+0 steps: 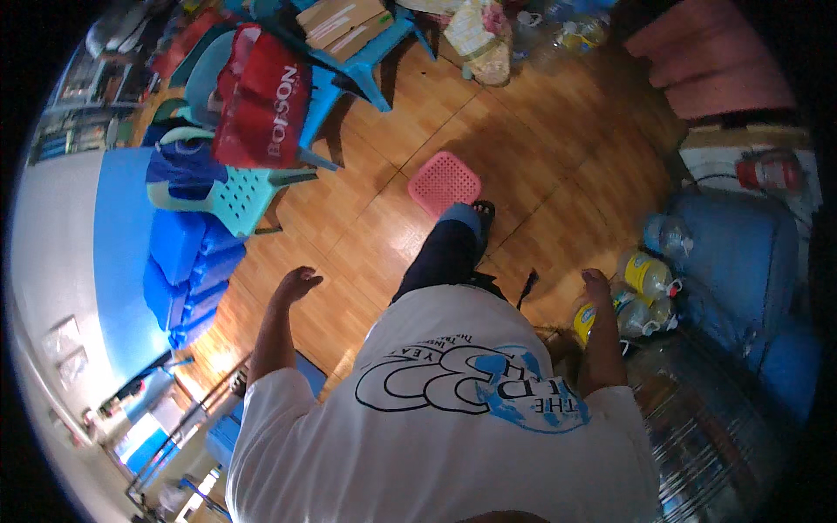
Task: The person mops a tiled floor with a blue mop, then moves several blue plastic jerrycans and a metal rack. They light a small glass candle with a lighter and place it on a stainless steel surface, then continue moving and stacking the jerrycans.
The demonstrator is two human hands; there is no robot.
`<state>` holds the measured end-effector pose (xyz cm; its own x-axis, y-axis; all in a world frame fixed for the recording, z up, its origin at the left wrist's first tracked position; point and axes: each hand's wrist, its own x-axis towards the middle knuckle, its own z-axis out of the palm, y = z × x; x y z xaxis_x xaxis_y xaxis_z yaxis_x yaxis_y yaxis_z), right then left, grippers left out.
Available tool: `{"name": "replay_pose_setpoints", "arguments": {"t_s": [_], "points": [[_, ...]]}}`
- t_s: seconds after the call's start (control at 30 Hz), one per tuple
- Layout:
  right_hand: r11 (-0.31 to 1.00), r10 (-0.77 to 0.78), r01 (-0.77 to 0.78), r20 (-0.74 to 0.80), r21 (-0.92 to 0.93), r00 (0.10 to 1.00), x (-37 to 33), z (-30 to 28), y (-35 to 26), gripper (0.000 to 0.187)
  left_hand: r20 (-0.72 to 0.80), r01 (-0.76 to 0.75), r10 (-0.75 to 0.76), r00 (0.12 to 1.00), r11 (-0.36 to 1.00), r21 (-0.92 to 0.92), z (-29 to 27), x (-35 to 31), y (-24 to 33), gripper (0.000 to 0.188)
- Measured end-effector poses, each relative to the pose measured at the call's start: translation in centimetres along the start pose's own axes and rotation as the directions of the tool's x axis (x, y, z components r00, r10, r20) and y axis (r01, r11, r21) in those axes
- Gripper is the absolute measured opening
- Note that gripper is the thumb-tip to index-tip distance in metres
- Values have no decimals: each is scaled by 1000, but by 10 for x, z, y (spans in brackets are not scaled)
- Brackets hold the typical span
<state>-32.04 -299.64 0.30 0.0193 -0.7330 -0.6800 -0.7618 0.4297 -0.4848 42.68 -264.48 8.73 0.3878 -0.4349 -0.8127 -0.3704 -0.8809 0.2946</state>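
My left hand (pixel 299 284) hangs out from my side above the tiled floor, its fingers loosely bent and nothing in it. On the other side my right hand (pixel 596 288) is held low with slack fingers, empty as far as I can see. It is nearest to several large clear bottles with yellow labels (pixel 647 275) on the floor, apart from them. Ahead of me is a pink plastic square with a perforated top (pixel 445 181), a stool by its look. My sandalled foot (pixel 485 212) is right beside it.
At the left are a mint-green plastic chair (pixel 237 199), a red bag (pixel 268 109) and stacked blue items (pixel 186 270). A blue stool (pixel 377 65) holds flat cardboard (pixel 344 26). A blue-grey container (pixel 737 253) and a wire rack (pixel 697 418) line the right.
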Motion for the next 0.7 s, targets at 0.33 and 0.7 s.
{"name": "replay_pose_setpoints", "arguments": {"t_s": [0.33, 0.7], "points": [[953, -153, 214, 266, -216, 952, -37, -28, 2, 34, -112, -115, 93, 989, 970, -214, 10, 4, 73, 67], [935, -76, 130, 174, -329, 982, 108, 19, -159, 30, -116, 235, -273, 955, 935, -265, 13, -25, -98, 62]]}}
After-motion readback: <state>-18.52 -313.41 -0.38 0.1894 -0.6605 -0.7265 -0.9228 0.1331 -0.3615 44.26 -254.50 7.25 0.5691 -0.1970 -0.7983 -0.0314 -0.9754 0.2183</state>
